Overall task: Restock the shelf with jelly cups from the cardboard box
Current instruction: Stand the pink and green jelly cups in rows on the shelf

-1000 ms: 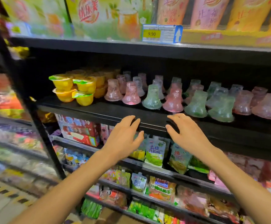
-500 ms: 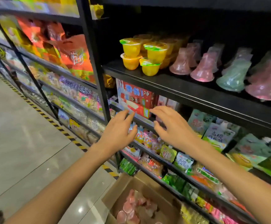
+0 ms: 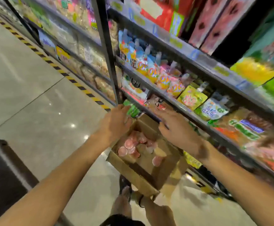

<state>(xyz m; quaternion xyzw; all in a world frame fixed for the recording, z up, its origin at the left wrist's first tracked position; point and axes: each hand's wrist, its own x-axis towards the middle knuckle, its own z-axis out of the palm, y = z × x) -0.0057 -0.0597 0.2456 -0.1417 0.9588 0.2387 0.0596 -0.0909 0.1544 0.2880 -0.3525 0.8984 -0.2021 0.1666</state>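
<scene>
Left hand: left hand (image 3: 116, 122) reached out over the cardboard box (image 3: 142, 167), fingers straight and slightly spread, holding nothing; blurred by motion.
Right hand: right hand (image 3: 176, 128) at 3 o'clock of the left, palm down, fingers loosely extended, nothing in it.
Box: open-topped, stood on the floor (image 3: 35, 98) against the foot of the shelf (image 3: 203, 128), flaps up.
Jelly cups: pink jelly cups (image 3: 131, 148) lay loose in the bottom of the box, round faces up; count unclear through blur.
Cups to hands: cups sat at 6 o'clock of the left hand and 7 o'clock of the right, below both, apart from the fingers.
Shelf: ran from 10 o'clock to 4 o'clock across the view, tiers packed with bright pouches (image 3: 191, 97) and packets; labels unreadable.
Floor marking: yellow-and-black tape (image 3: 54, 66) along the shelf base.
Feet: a sandalled foot (image 3: 125, 191) at 6 o'clock of the box.
</scene>
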